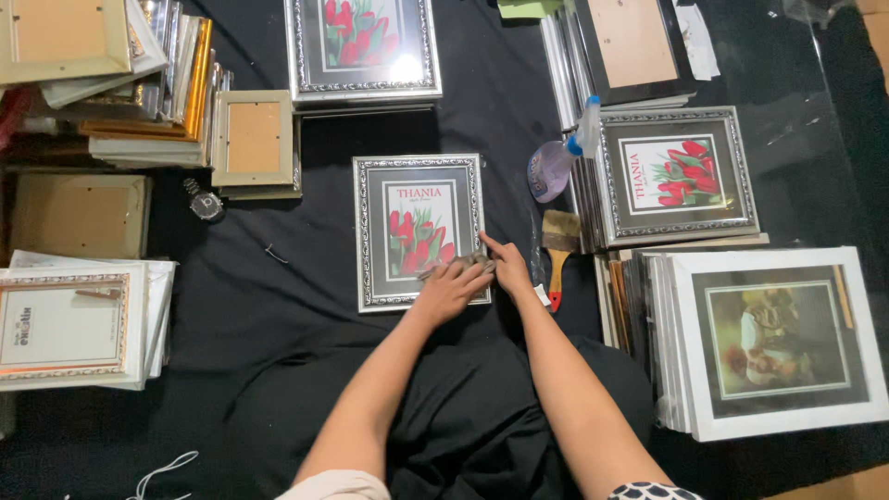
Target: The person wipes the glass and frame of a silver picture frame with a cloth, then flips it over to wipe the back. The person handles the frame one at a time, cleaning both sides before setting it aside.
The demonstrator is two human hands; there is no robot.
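Currently both hands sit on the silver picture frame (419,231) lying flat on the black cloth (278,278), centre of view. Frame holds a tulip print behind glass.

Left hand (451,289): palm down on the frame's lower right corner, fingers curled onto a small grey-brown rag (454,266), pressing it against the glass. Closed on the rag.

Right hand (507,264): fingers bent, fingertips resting on the frame's right edge, just beside the left hand. Touching the frame and steadying it, not wrapped around anything.

Nearby:
- paintbrush (558,248) with wooden handle and red tip, on the cloth just right of the right hand
- spray bottle (556,162), lying tilted, leaning on the stack to the right
- right stack topped by another silver tulip frame (676,176); below it a white-bordered frame (773,341) on its own pile
- top centre: a third silver tulip frame (363,46), glare on the glass
- upper right: dark frames, backing side up (632,44)
- left: pile of gold and cream frames (139,83), a small cream frame (254,139) back side up, a wristwatch (204,201) on the cloth beside it
- lower left: stack of white frames (79,324)
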